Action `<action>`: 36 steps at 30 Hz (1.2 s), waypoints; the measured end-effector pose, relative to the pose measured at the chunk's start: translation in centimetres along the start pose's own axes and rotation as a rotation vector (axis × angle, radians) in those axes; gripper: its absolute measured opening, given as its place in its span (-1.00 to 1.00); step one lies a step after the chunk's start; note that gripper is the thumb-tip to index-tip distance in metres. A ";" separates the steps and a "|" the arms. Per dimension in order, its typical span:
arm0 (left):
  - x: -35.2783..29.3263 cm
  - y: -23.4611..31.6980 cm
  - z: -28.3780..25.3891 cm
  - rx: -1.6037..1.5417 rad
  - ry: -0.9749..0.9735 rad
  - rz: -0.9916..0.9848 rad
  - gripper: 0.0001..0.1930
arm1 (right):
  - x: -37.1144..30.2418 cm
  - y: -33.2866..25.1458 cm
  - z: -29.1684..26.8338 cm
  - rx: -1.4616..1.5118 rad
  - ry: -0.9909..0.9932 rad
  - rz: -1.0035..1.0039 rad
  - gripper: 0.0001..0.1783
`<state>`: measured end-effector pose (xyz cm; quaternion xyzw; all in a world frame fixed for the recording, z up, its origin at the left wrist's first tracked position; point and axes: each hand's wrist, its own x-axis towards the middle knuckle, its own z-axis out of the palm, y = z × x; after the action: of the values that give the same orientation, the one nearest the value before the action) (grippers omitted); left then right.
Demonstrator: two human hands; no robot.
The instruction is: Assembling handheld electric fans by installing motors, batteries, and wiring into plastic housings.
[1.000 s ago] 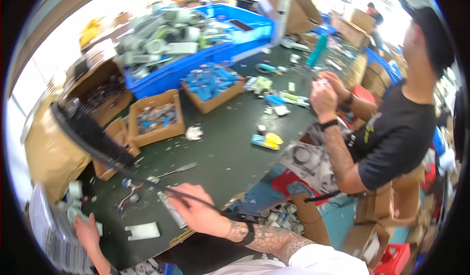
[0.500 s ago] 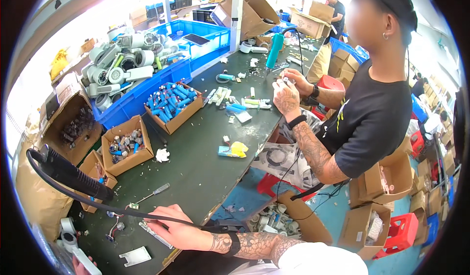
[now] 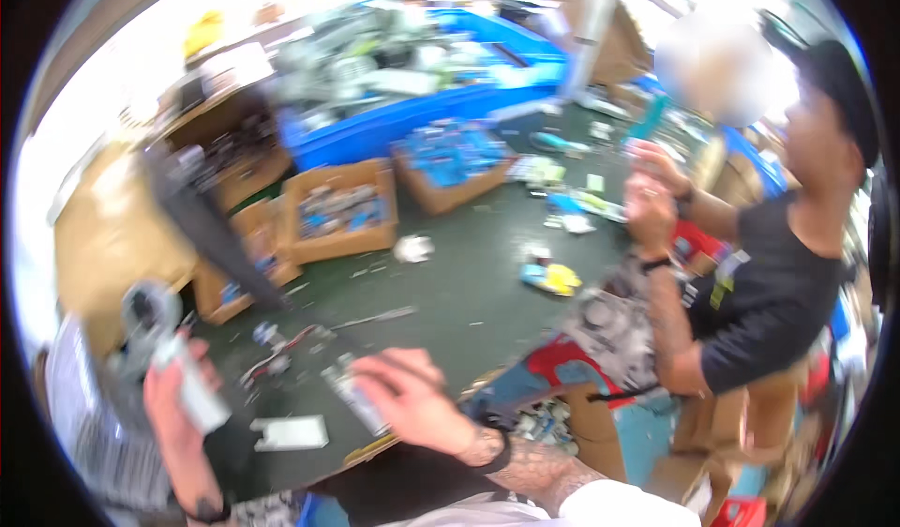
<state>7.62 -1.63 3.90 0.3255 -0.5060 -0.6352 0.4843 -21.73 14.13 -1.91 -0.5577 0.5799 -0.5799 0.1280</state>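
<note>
My left hand (image 3: 174, 403) is wrapped round the pale handle of a handheld fan (image 3: 194, 391), whose grey round head (image 3: 150, 309) tilts up at the far left. Low over the bench's near edge, my right hand (image 3: 412, 403) is open, fingers stretched out and slightly bent. Its fingertips are at the side of a long pale casing part (image 3: 356, 398) on the bench; blur hides whether they touch it. A white cover piece (image 3: 291, 433) lies flat between my hands. Beyond it are small wired parts (image 3: 272, 344) and a screwdriver (image 3: 375, 318).
Cardboard boxes of small parts (image 3: 339, 210) and blue battery cells (image 3: 452, 155) stand along the bench's back. Behind them is a blue crate (image 3: 375, 126) heaped with fans. A dark tube (image 3: 211, 218) slants at the left. At right, a co-worker (image 3: 778, 274) handles something small.
The view has swung left, and the picture is blurred. My left hand with the fan has come further into view. My right hand has shifted right, off the casing part.
</note>
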 end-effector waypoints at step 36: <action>-7.6 -0.5 5.1 0.242 -0.350 0.117 -0.50 | 0.4 0.3 0.0 -0.164 -0.080 0.055 -0.77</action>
<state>5.26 7.21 4.21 0.2358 -0.6730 -0.5875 0.3826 -22.02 13.68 -1.99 -0.5728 0.6350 -0.5041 0.1207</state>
